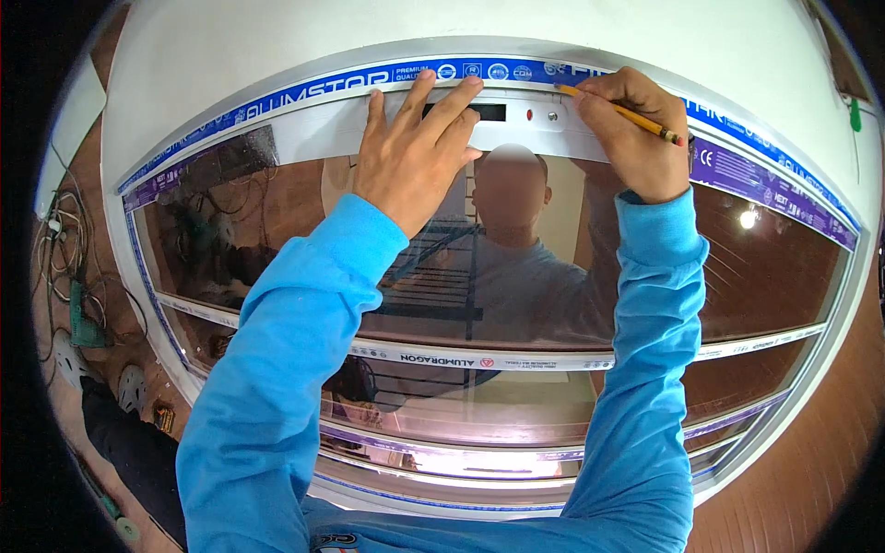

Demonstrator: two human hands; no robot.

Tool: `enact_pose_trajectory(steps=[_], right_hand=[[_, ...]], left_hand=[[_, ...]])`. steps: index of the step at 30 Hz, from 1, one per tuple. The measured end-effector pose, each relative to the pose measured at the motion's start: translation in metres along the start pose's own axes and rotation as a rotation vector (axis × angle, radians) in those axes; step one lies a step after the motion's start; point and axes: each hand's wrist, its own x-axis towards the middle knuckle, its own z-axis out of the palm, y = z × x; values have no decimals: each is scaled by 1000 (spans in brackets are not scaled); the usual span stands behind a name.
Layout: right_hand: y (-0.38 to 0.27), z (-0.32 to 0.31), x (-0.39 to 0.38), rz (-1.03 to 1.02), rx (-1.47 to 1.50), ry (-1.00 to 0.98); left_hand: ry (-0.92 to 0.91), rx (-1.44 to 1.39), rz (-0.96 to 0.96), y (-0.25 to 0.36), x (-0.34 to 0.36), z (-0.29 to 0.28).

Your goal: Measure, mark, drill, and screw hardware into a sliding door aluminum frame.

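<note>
My left hand point(417, 157) rests with spread fingers on the white frame rail point(498, 131) of a dark-glazed aluminium window lying beneath me. Its fingertips reach the blue printed protective tape point(313, 85) along the upper edge. Between those fingers and my right hand are a dark slot point(489, 113), a small red oval point(529, 115) and a round metal fitting point(553, 116). My right hand point(641, 138) grips a yellow pencil point(645, 123), its point at the rail just below the tape. The glass point(516, 295) shows a reflection of a person.
A white surface point(212, 51) surrounds the window's top. On the brown floor point(788, 461) at left lie tangled cables point(57, 253) and a green power tool point(85, 323). A dark-trousered leg point(124, 461) and grey clogs point(70, 359) show at lower left; I cannot tell whose.
</note>
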Motion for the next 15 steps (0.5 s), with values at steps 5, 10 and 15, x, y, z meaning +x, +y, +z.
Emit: enact_pose_trajectory(steps=[5,10,15], right_hand=[[0,0,-1,32,21,-9],[1,2,-3,23,87,20],[3,0,-3,-25,-41,-22]], left_hand=[[-20,6,-6,1,1,-1],[-19,14,-7,1,1,-2],[-16,10,-3,1,1,-2]])
